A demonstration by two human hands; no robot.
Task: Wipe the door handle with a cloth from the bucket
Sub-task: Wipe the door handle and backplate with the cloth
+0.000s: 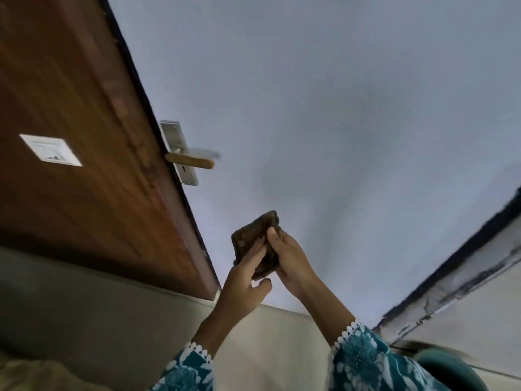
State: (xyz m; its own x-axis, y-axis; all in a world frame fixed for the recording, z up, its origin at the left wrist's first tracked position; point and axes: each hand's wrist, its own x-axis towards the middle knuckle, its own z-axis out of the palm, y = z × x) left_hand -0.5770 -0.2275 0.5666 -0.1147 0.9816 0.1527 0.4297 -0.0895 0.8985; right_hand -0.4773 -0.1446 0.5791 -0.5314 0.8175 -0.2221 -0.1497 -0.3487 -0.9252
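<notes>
The cloth (255, 242) is a dark brown, folded wad, rumpled along its edges, and its weave or any dampness is too blurred to make out; much of its lower half is covered by the two hands that share it. The left hand (244, 280) lies with its fingers flat across the front of the cloth and its thumb curled below, while the right hand (290, 262) cups the cloth from behind with its thumb pressed on the top right part, so both are grasping it. It is held up in front of the pale wall (338, 108), below and to the right of the door handle (189, 160) and well apart from it. The handle is a tan lever sticking out from a silver backplate (178, 149) with a keyhole under it; a pale streak beside the lever is smeared and cannot be read clearly. The plate sits on the edge of a brown wooden door (70, 122), which carries a small white notice (50, 149) whose print is illegible. Both forearms end in teal patterned sleeves (363, 362) with white scalloped trim, cut off by the bottom edge. At the lower right corner a teal rounded object (448, 371) is only partly in view and blurred.
</notes>
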